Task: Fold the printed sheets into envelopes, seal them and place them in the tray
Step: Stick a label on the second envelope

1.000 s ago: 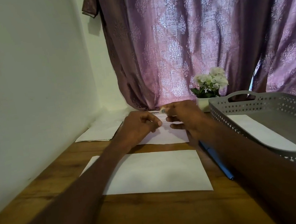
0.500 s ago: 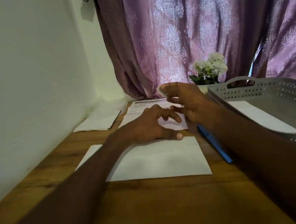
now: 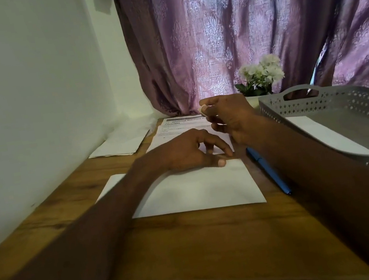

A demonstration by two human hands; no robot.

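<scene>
From the head view, a plain white paper envelope (image 3: 196, 191) lies flat on the brown wooden bench (image 3: 194, 240) at the centre of the frame. It looks light, thin and floppy, likely to slide on the smooth wood and to crease if pinched hard, so it is best pinned flat and lifted by an edge or corner. The left hand (image 3: 187, 151), just above centre, rests on the envelope's upper edge with fingers loosely curled, thumb and fingertips pressing down on the paper; it closes around nothing. The right hand (image 3: 228, 118), right of centre and raised off the bench, pinches a small pale scrap (image 3: 203, 110) between thumb and fingertips; what the scrap is cannot be told.

Behind the hands sits a stack of white printed sheets (image 3: 176, 126), with more white papers (image 3: 119, 145) to the left by the wall. A blue pen (image 3: 268, 170) lies just right of the envelope. At the right edge stands the grey perforated plastic tray (image 3: 332, 102), already holding a white envelope (image 3: 328, 136).
</scene>
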